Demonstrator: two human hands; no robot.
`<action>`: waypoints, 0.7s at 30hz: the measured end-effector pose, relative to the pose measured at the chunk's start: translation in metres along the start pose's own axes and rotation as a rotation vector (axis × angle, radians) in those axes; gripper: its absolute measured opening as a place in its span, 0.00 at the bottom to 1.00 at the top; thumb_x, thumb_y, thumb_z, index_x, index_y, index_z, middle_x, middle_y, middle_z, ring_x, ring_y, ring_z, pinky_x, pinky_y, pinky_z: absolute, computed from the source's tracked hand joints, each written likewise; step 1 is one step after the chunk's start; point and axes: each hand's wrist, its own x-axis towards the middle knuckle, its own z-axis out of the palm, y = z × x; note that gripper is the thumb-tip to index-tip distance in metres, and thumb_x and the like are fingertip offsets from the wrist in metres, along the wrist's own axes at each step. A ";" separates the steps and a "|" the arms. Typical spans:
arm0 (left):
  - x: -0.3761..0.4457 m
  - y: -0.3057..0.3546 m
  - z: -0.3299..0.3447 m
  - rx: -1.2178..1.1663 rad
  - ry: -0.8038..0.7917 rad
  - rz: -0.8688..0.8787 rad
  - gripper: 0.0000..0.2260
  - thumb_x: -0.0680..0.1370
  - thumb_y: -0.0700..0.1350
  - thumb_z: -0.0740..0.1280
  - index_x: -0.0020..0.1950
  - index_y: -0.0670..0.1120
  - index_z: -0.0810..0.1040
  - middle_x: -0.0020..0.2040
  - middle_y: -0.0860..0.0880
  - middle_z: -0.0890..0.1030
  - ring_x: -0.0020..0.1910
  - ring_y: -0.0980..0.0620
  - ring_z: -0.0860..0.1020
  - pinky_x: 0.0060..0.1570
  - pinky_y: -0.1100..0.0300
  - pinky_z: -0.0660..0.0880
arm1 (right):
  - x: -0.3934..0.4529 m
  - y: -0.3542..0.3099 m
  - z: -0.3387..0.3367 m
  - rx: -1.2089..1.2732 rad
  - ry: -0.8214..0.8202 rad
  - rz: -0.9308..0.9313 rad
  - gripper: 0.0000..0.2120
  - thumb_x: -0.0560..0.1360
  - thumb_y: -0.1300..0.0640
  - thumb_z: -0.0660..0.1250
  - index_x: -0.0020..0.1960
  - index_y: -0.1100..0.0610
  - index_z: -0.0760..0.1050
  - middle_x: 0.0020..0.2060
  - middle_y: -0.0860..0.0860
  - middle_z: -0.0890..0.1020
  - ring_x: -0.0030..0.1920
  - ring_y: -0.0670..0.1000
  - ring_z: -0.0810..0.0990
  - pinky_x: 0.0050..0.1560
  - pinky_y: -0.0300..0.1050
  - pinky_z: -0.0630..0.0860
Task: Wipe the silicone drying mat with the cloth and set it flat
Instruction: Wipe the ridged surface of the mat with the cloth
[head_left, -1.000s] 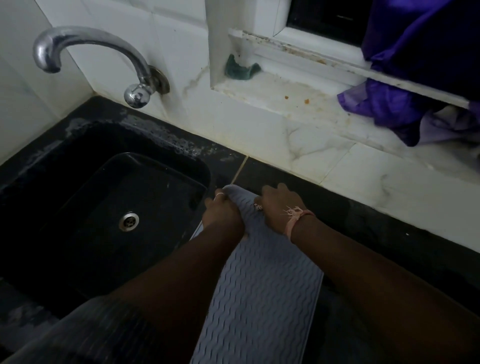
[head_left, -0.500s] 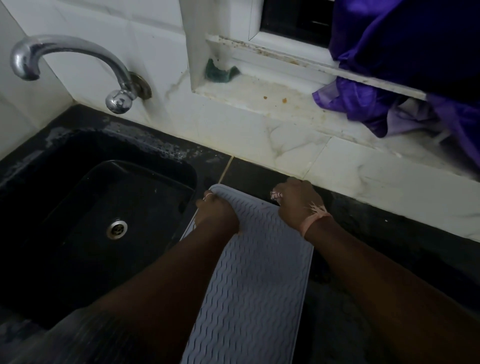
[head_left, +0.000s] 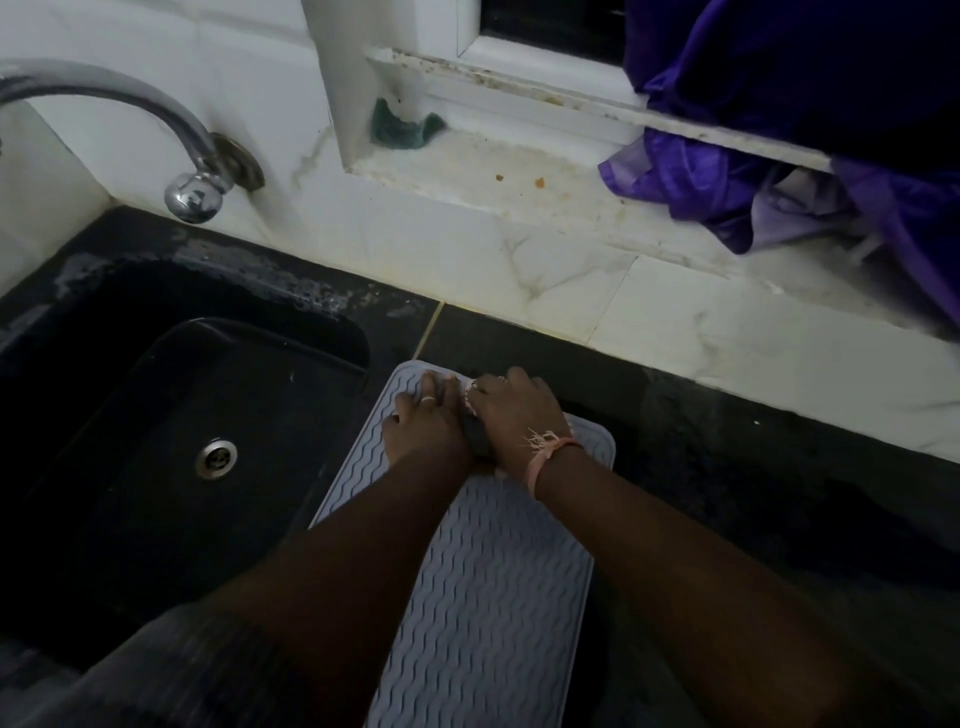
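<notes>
**Now both hands meet at the mat's far end**

Currently the silicone mat (head_left: 483, 587) lies on the dark counter (head_left: 779, 499), just right of the sink (head_left: 171, 431), its long side running away from the person toward the tiled wall. Left hand (head_left: 423, 428) rests on the far end of the mat, fingers fairly straight and pressing, a ring visible. Right hand (head_left: 511, 415) sits touching it on the right, fingers curled down; a dark wad, likely the cloth (head_left: 478, 439), shows between the two hands. Right grip probably clamped on that cloth, but light is poor, so cannot tell for sure.

Doing the step well, as a judgement: keep the left palm pinning the mat so it does not slide toward the sink, and drag the cloth along the wavy ribs in long strokes toward the near end. Press the far corners down after, so the mat ends flat.

Versus half a second ago: the hands were apart, each at a far corner of the mat; now they have come together at mid-width. The mat's far edge, earlier lifted and curled, now looks down on the counter.
</notes>
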 end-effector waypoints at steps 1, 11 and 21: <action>0.002 0.001 0.000 0.006 -0.011 -0.006 0.57 0.68 0.70 0.73 0.84 0.52 0.42 0.84 0.47 0.44 0.80 0.38 0.52 0.73 0.40 0.61 | -0.003 0.002 0.000 -0.011 -0.017 -0.010 0.19 0.74 0.54 0.72 0.64 0.54 0.77 0.62 0.52 0.78 0.61 0.58 0.72 0.57 0.54 0.71; 0.004 0.000 -0.001 -0.041 -0.056 -0.007 0.63 0.63 0.72 0.76 0.84 0.51 0.41 0.84 0.47 0.43 0.81 0.36 0.47 0.76 0.37 0.57 | -0.035 0.036 -0.017 -0.093 -0.081 -0.166 0.15 0.78 0.60 0.66 0.64 0.51 0.77 0.60 0.51 0.81 0.58 0.57 0.73 0.56 0.52 0.70; 0.004 -0.001 0.001 -0.069 -0.046 0.018 0.62 0.64 0.70 0.77 0.84 0.51 0.41 0.84 0.46 0.43 0.81 0.35 0.45 0.75 0.36 0.56 | -0.038 0.047 -0.021 -0.237 -0.095 -0.085 0.18 0.78 0.60 0.66 0.68 0.51 0.74 0.59 0.53 0.81 0.58 0.58 0.74 0.54 0.53 0.69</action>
